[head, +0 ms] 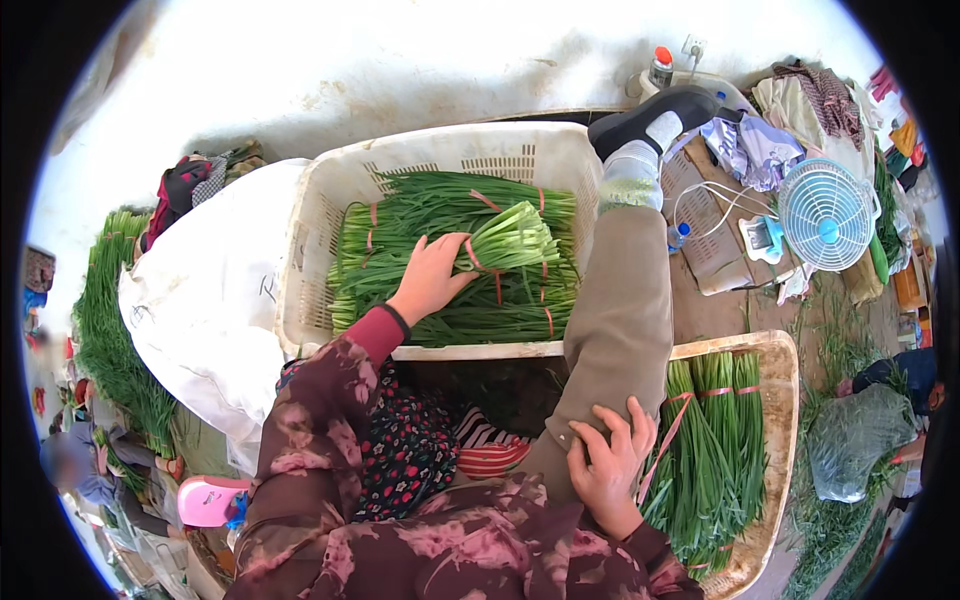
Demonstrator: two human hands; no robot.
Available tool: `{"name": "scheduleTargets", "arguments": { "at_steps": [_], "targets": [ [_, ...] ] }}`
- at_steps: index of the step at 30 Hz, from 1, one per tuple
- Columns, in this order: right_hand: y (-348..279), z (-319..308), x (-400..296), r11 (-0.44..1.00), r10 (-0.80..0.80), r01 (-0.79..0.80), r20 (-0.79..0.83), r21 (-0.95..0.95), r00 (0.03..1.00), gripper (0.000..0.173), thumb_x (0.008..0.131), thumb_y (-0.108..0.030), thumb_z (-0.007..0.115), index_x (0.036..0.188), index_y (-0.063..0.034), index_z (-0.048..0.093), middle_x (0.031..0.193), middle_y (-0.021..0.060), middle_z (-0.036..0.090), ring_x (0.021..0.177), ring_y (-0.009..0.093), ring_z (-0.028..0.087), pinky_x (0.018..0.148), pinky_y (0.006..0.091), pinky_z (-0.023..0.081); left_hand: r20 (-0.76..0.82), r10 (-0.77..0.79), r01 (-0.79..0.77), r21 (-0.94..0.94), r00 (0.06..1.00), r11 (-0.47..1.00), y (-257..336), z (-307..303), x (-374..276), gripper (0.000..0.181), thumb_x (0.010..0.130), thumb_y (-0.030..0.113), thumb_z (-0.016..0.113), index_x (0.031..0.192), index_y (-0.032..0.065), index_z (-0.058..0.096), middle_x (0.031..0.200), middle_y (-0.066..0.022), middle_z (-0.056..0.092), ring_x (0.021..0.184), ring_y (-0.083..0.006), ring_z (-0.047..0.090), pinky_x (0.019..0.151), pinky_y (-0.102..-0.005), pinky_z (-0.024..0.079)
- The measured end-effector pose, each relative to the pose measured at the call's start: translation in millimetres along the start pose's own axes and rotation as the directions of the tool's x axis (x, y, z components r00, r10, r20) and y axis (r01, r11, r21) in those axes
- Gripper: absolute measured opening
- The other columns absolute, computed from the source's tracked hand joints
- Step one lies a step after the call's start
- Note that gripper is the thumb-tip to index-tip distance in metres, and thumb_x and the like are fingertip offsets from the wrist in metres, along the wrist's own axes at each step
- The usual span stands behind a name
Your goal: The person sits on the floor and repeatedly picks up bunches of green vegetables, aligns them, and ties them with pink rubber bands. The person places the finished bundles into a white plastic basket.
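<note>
My left hand [435, 274] is on a bundle of garlic chives [517, 240], thumb on one side and fingers on the other, near its pink tie. The bundle's pale cut ends point right. It lies over other tied bundles of green chives [450, 322] in a white plastic crate [442, 142] before me. My right hand [615, 465] rests on my trouser leg [622, 300] with its fingers spread, holding nothing. Beside that hand, more tied chives [709, 450] fill much of a second, dirt-stained crate [784, 420].
My leg stretches past the first crate's right side. A blue fan [829, 217] with a white cord stands on the right. A white sack [217, 285] bulges at the left, next to loose chives [112, 315]. A person [105, 472] sits at the lower left.
</note>
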State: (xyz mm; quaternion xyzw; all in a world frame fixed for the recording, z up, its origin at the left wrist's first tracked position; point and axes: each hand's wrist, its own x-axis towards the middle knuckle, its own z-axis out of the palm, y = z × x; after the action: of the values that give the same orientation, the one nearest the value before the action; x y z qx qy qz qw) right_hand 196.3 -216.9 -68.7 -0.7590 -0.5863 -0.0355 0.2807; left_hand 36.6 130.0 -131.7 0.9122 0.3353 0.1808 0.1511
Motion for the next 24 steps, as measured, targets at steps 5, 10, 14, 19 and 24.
{"name": "scheduleTargets", "arguments": {
  "at_steps": [5,10,14,19,24],
  "targets": [
    [-2,-7,19,0.997,-0.051,0.051,-0.009,0.065,0.999,0.031,0.070,-0.012,0.073,0.101,-0.0145,0.071,0.122,0.0086,0.059,0.127,0.034,0.047,0.105,0.0538,0.030,-0.273,0.015,-0.050,-0.121,0.962,0.991,17,-55,-38,0.064,0.080,0.018,0.078,0.135,0.0058,0.048,0.132,-0.0153,0.057,0.129,-0.0369,0.050,0.112,-0.0579,0.030],
    [-23,-14,65,0.924,-0.123,0.150,-0.098,0.351,0.988,0.070,0.070,-0.020,0.080,0.132,-0.0038,0.052,0.142,0.0202,0.046,0.136,0.041,0.039,0.111,0.0521,0.029,-0.410,-0.245,-0.011,-0.530,0.879,0.848,62,-143,-66,0.058,0.082,0.005,0.075,0.134,-0.0031,0.050,0.125,-0.0148,0.060,0.118,-0.0233,0.057,0.100,-0.0335,0.045],
    [-77,-33,115,0.867,-0.216,0.260,-0.149,0.425,0.965,0.113,0.061,-0.038,0.090,0.148,0.0037,0.030,0.156,0.0287,0.023,0.144,0.046,0.024,0.116,0.0571,0.020,-0.417,-0.289,-0.228,-0.828,0.862,0.512,98,-179,-98,0.051,0.088,-0.004,0.062,0.136,0.0011,0.045,0.125,-0.0081,0.059,0.118,-0.0172,0.056,0.101,-0.0341,0.045],
    [-93,10,108,0.655,-0.104,0.157,-0.118,0.739,0.988,0.077,0.067,-0.004,0.083,0.137,-0.0024,0.050,0.122,0.0166,0.066,0.109,0.030,0.066,0.094,0.0358,0.051,-0.130,0.083,-0.153,-0.766,0.988,0.624,78,-178,-127,0.066,0.079,0.017,0.081,0.137,0.0033,0.053,0.131,-0.0122,0.060,0.124,-0.0248,0.054,0.106,-0.0368,0.042],
    [-78,33,81,0.564,-0.050,-0.013,0.049,0.826,0.998,0.073,0.071,-0.001,0.082,0.137,-0.0006,0.050,0.118,0.0130,0.069,0.106,0.020,0.067,0.093,0.0319,0.051,0.381,0.098,0.232,-0.728,0.919,0.646,55,-199,-147,0.106,0.067,0.030,0.090,0.150,-0.0019,0.034,0.154,-0.0155,0.039,0.144,-0.0271,0.034,0.118,-0.0379,0.026]
  ]
}}
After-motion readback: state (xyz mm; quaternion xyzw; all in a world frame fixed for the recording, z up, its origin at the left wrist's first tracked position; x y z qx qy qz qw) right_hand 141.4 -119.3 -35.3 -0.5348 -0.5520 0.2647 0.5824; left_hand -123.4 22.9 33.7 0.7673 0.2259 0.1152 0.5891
